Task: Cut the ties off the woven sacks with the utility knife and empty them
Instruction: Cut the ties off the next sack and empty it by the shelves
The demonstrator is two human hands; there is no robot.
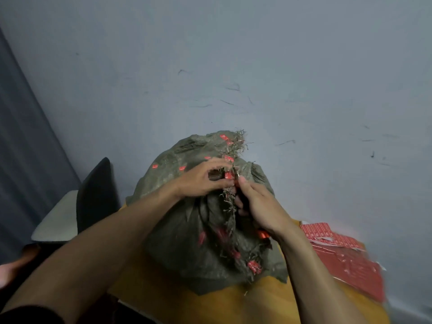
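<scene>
Left hand (203,181) pinches the frayed, olive-green woven sack (182,242).

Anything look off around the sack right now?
The sack has a badly frayed seam, threads sticking out. Loose fibres litter the floor beyond it, and the red sheets at right look torn.

Grey floor (257,54), scattered loose fibres (232,87), yellow sheet (233,305) beneath green woven sack (182,242), red printed sheets (350,260) alongside
</scene>
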